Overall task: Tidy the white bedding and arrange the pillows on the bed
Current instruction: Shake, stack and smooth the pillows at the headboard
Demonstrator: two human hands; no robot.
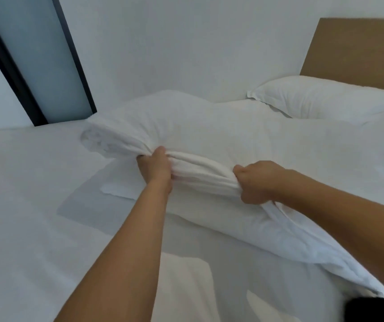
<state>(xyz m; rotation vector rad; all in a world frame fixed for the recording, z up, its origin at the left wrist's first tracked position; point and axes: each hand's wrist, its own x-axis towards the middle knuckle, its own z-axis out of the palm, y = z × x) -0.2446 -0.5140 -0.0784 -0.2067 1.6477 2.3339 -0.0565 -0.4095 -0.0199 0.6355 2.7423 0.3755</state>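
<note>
Both hands grip the near edge of a white pillow [209, 126] that lies across the middle of the bed [23, 205]. The left hand [156, 168] has its fingers curled under a bunched fold of the pillowcase with the thumb on top, pinching the fabric. The right hand [256, 182], just to the right along the same edge, is closed into a fist around the gathered cloth. Between the two hands the fabric is drawn into tight ridges, and the near edge of the pillow is lifted off the sheet while its far side rests on the bedding.

A second white pillow [326, 101] lies at the far right, against the wooden headboard [360, 49], with its flanged corner pointing left. It sits just behind the right part of the held pillow; whether they touch cannot be told.

The white sheet covers the bed to the left and near side, mostly smooth, with a flat folded patch just under the left hand. More white bedding [186, 287] is rumpled at the near edge between the two forearms. A white wall [186, 43] stands behind the bed, and a dark-framed panel [42, 61] leans across the far left.
</note>
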